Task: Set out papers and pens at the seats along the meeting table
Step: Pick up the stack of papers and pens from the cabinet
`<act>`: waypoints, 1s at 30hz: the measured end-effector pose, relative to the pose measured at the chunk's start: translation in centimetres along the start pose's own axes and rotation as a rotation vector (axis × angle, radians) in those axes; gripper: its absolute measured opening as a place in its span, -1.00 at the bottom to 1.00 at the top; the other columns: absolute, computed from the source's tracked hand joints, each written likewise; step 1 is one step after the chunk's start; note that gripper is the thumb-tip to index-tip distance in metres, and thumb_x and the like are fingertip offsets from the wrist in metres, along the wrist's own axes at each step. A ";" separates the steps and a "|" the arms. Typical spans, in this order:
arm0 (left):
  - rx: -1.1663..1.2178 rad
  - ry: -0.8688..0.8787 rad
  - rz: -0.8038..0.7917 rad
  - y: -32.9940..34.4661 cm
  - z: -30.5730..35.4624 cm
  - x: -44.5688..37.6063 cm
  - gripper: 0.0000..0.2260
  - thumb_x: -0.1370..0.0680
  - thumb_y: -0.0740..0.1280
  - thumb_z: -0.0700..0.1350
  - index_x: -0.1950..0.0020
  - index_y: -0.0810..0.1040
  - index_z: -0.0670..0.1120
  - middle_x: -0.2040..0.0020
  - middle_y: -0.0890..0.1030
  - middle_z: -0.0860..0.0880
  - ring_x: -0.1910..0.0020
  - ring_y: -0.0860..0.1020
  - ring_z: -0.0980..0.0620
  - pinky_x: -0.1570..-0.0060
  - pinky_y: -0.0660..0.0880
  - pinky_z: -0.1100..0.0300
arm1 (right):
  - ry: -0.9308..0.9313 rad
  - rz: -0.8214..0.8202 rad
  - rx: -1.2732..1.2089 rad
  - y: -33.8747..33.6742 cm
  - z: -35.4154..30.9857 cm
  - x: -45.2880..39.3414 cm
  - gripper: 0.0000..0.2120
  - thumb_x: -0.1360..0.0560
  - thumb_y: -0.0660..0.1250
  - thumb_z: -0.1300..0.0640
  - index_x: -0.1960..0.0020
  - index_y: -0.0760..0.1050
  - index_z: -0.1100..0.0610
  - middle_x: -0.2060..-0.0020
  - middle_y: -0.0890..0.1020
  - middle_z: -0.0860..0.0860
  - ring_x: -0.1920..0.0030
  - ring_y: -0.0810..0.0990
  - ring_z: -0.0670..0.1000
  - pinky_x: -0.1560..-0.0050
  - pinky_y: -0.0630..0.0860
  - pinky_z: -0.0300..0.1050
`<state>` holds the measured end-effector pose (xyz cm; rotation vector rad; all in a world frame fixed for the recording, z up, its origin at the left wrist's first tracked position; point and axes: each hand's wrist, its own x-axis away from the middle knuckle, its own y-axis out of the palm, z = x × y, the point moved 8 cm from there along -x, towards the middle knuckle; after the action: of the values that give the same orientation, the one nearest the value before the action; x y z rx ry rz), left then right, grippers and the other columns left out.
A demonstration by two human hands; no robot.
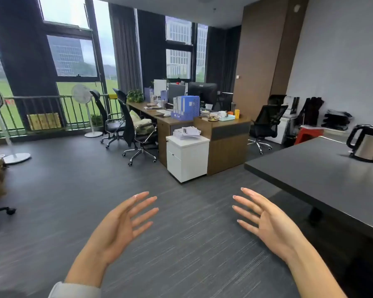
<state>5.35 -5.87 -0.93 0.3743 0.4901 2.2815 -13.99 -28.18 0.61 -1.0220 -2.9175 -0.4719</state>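
Both of my hands hover over the grey floor, palms facing each other and fingers spread. My left hand (123,224) holds nothing. My right hand (265,220) is empty too. The dark meeting table (323,179) stretches along the right side, its near corner just right of my right hand. A loose stack of papers (186,132) lies on a white drawer cabinet (187,158) straight ahead, a few steps away. No pens can be made out in this view.
A steel kettle (367,143) stands on the meeting table's far part. Wooden desks (224,134) with monitors and blue file holders (185,107) stand ahead. Black office chairs (136,130) sit left of them, and standing fans (82,110) near the windows.
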 end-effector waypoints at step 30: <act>-0.049 -0.130 0.091 -6.6 8.7 -87.5 -0.65 -0.49 0.22 -0.02 -0.23 0.54 -0.06 -0.16 0.65 -0.02 -0.19 0.57 -0.08 -0.10 0.46 -0.01 | 0.158 0.130 -0.106 -4.0 -5.0 -87.0 -0.50 -0.28 0.37 0.00 -0.21 0.53 0.06 -0.11 0.64 0.10 -0.14 0.59 0.14 -0.13 0.49 0.08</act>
<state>71.56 -63.85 -6.36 0.5256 0.3573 2.3339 51.51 -85.40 -5.42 -1.1217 -2.6936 -0.6737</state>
